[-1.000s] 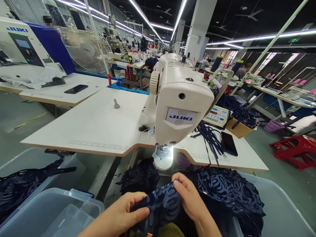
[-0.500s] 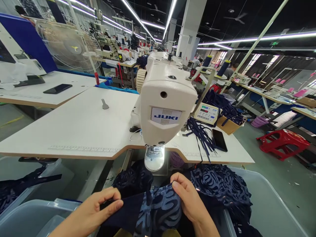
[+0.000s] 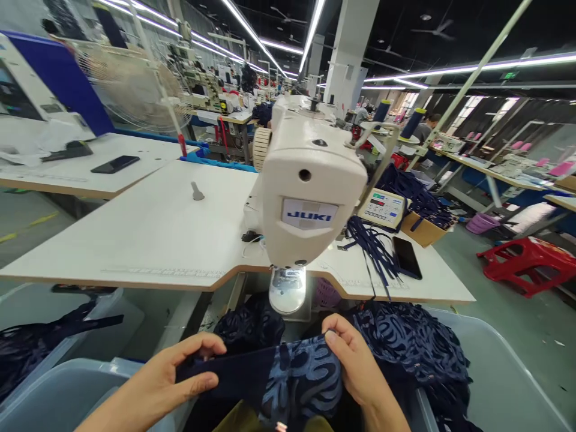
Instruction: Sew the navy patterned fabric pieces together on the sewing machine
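A navy bra [image 3: 310,372] with a blue swirling pattern is stretched between my two hands, below the sewing machine [image 3: 310,180]. My left hand [image 3: 175,372] holds its plain dark band at the left, thumb and forefinger tips a little apart, the other fingers hidden behind the fabric. My right hand [image 3: 353,360] pinches the upper edge of the patterned cup between thumb and fingers. Just beyond the bra, the machine's lit bed end [image 3: 288,294] juts out, with both hands apart from it.
Plastic bins [image 3: 499,360] stand on both sides, the right one bearing a heap of patterned navy pieces [image 3: 405,336]. On the white table [image 3: 148,234] lie a flat metal piece [image 3: 197,192], dark straps [image 3: 373,252] and a phone [image 3: 407,258]. A red stool [image 3: 531,264] stands at right.
The view has shifted slightly, moving the scene rightward. My left thumb and forefinger have parted more on the band; my right hand keeps its pinch on the bra.
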The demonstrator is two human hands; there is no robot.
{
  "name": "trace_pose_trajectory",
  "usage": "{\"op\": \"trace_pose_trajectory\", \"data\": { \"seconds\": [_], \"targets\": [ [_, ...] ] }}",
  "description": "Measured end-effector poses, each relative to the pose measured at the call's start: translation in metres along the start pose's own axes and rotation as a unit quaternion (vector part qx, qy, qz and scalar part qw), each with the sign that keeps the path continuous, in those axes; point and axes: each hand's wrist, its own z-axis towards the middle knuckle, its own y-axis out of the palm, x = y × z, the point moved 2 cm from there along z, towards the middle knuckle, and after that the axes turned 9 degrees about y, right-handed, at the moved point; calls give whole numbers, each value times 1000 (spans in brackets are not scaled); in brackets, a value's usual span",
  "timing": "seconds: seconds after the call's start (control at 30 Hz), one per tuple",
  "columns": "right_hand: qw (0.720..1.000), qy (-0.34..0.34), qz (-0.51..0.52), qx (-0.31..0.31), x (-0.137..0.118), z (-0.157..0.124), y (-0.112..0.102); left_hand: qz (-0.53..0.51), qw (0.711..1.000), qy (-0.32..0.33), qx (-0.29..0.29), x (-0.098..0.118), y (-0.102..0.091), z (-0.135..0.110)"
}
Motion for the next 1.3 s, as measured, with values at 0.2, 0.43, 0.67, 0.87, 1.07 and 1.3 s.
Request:
{"op": "trace_pose_trajectory", "data": {
  "seconds": [0.2,0.43,0.67,0.87,1.07,1.3],
  "targets": [
    [997,53,33,45,-7,-4,5,-118,992,18,-43,21,-2,-11],
    [994,73,45,64,-11,-8,10,-132,990,30,-36,23,-4,-15],
    [973,-32,-230,-2,-17,-3,28,-6,993,118,-27,43,22,-4],
    [882,-158,-440,-62,-37,-6,63,-72,983,166,-43,86,60,17],
    [889,-260,-371,71,-27,-4,34,-18,978,207,5,73,68,30],
    [960,-161,-227,-31,-8,1,48,49,937,347,9,78,81,33]
  ]
}}
